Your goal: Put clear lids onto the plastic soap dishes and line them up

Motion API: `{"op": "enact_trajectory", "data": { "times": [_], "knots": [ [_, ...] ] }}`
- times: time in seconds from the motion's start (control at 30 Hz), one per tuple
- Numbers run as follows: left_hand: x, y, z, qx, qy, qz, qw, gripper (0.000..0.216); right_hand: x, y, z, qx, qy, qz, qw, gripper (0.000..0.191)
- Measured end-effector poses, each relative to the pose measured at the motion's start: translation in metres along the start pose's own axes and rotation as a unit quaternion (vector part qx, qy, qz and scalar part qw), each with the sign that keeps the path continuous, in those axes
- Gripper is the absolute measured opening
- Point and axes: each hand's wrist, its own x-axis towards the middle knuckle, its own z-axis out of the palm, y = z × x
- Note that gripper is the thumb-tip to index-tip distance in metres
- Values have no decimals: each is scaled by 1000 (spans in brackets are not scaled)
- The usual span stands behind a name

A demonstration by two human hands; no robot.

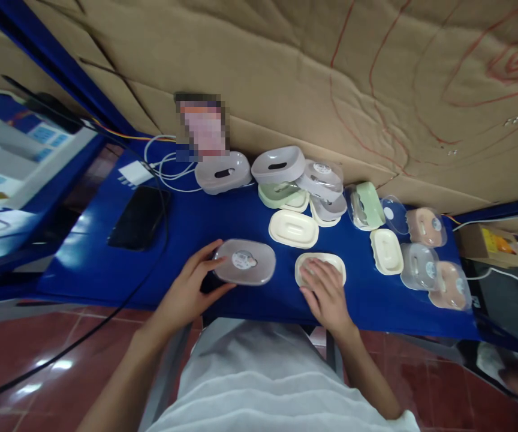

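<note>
My left hand [199, 278] grips the left end of a grey soap box with a clear lid [261, 264], thumb at the near side and fingers at the far side and top. A round white sticker [243, 260] is on the lid. My right hand [327, 294] lies with outstretched fingers over a cream oval soap tray [337, 262], covering much of it. Just behind, a second cream tray [293, 228] rests on the table. Farther back stand grey soap boxes [278, 164], one atop a green piece [271, 195].
On the blue table [223, 219], a black phone [138, 217], a white charger [135, 173] and cables lie to the left. Green, cream, clear and pink soap-box parts [424, 227] occupy the right side. A cardboard wall [286, 72] rises behind; a black cable crosses the left.
</note>
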Motion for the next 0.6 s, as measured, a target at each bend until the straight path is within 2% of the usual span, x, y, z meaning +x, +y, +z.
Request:
{"op": "enact_trajectory", "data": {
  "times": [0.1,0.17,0.27,0.3,0.33,0.4,0.47,0.53,0.6],
  "knots": [
    [6,-4,-6,45,68,-31,996,53,-8,14,-9,-43,34,120,991,37],
    [11,2,-5,66,127,-54,988,59,-10,13,-7,-57,37,167,984,35],
    [16,25,6,77,201,-63,975,55,-5,1,-1,-15,40,172,984,36],
    [17,35,12,77,198,-45,976,52,0,-2,0,7,43,166,985,37],
    [18,45,18,69,178,-9,982,49,7,-2,0,25,47,159,986,38],
    [21,63,31,36,55,93,994,44,25,5,-3,28,64,149,986,39],
    [23,74,43,53,-58,166,983,39,48,26,-5,-17,68,145,987,41],
    [24,76,50,71,-112,191,973,32,71,54,-6,-80,37,145,985,46],
    [23,70,51,72,-122,184,973,22,90,81,-3,-131,7,149,980,50]
  ]
}}
